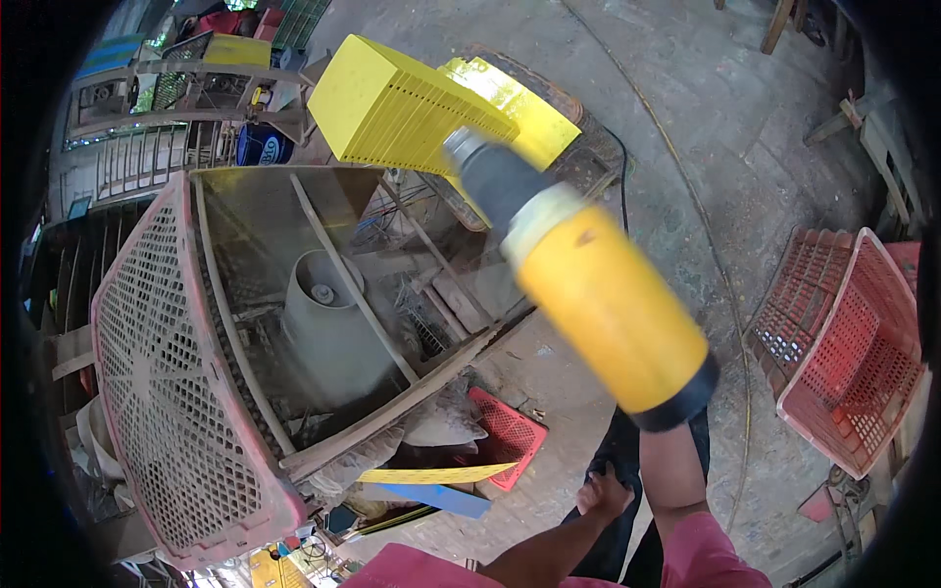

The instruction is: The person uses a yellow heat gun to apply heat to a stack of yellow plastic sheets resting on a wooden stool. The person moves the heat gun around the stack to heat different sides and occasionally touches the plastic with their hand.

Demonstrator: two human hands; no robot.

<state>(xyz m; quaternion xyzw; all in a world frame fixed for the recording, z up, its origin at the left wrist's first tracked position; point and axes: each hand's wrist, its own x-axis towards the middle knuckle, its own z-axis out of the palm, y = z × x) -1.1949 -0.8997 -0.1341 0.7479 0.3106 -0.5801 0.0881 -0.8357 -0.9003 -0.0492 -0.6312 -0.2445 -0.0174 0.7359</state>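
Observation:
A big yellow power tool with a dark grey nose and a black rear end fills the middle of the view, blurred. My right forearm rises from the lower edge into its black end, and my right hand is mostly hidden behind it, gripping it. The tool's nose points at an opened, dusty cooler cabinet with a grey drum-shaped fan housing inside. My left hand rests lower down on dark trouser fabric, fingers apart, holding nothing.
A pink grille panel forms the cabinet's left side. Yellow louvred panels lie behind it. Red plastic crates stand on the right. A small red basket, yellow and blue strips and a cable lie on the concrete floor.

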